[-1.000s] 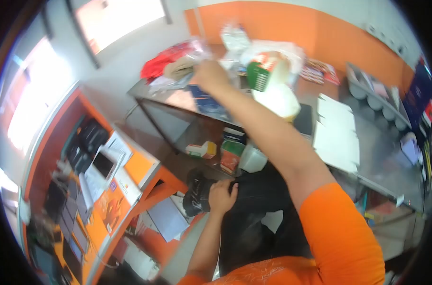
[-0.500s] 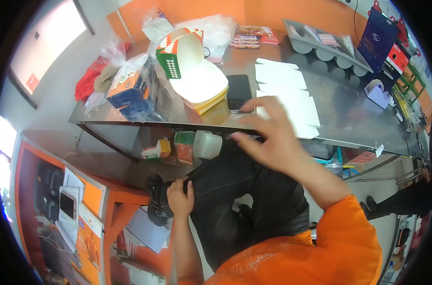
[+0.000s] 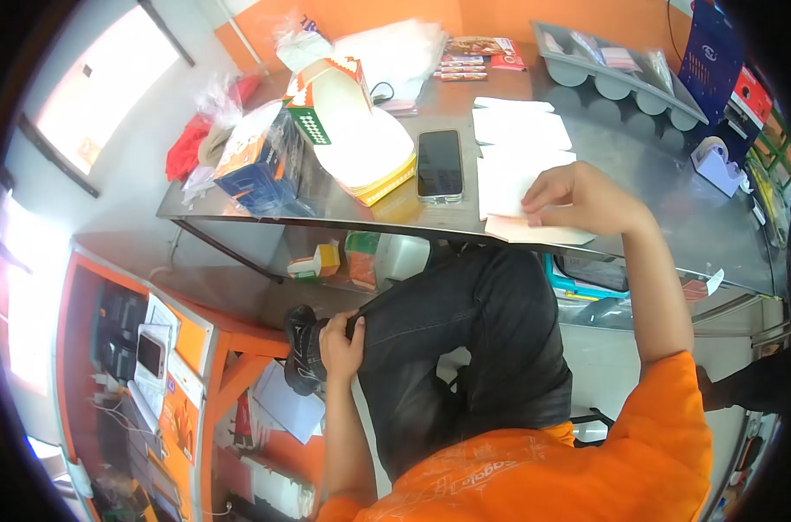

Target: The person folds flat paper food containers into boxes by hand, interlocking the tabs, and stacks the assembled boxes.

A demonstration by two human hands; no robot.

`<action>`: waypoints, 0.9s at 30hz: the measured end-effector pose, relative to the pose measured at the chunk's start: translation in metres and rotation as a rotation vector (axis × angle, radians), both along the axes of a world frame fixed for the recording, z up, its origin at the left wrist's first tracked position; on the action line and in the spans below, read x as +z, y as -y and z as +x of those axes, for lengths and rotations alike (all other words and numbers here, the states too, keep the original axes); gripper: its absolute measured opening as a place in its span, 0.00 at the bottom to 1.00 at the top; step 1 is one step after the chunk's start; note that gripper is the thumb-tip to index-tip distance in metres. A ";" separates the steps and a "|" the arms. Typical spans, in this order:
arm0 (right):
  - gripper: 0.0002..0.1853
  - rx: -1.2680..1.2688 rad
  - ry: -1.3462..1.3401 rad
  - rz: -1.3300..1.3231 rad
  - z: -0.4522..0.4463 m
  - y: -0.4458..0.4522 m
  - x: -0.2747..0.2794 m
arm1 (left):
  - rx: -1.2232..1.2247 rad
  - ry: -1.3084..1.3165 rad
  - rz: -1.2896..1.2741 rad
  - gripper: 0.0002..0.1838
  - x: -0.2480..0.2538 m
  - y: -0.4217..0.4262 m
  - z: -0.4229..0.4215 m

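The right hand [image 3: 591, 202] has moved from near the smartphone [image 3: 440, 165] to the flat carton blank [image 3: 500, 183] beneath its nearly closed fingers, their grip on the near flap [image 3: 534, 232] unclear, while the left hand [image 3: 341, 350] rests empty, loosely open, on the trouser leg [image 3: 421, 322].

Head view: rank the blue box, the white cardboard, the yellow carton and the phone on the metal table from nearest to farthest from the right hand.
From the right hand:
1. White cardboard, right at the fingers.
2. Phone, just left of the cardboard.
3. Yellow carton, left of the phone.
4. Blue box, farthest left.
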State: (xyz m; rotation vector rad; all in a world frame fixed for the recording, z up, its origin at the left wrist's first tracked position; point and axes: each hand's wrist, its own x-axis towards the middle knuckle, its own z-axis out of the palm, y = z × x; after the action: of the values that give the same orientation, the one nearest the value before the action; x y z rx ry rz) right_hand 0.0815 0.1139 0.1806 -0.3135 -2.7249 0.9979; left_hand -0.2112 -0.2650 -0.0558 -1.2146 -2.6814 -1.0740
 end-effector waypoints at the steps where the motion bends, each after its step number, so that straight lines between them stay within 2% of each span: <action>1: 0.14 -0.019 0.005 -0.047 0.001 0.001 0.004 | 0.005 0.014 -0.009 0.15 0.000 0.000 0.000; 5: 0.12 -0.055 0.080 -0.109 0.004 0.001 0.012 | 0.005 0.033 -0.017 0.15 -0.002 -0.003 -0.001; 10: 0.13 0.085 0.001 -0.020 0.009 0.001 0.000 | 0.004 0.028 -0.011 0.15 -0.006 -0.007 -0.001; 20: 0.20 0.104 0.001 -0.014 0.009 -0.010 -0.009 | -0.003 0.013 0.022 0.15 -0.005 0.001 -0.002; 27: 0.18 0.096 0.028 -0.065 0.008 -0.016 -0.007 | 0.027 0.006 -0.031 0.15 -0.004 -0.001 -0.002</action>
State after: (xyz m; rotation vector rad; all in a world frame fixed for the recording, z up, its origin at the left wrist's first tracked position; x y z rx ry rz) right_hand 0.0891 0.1296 0.1734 -0.2101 -2.7600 1.1170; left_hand -0.2134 -0.2640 -0.0593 -1.1775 -2.7202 -1.0385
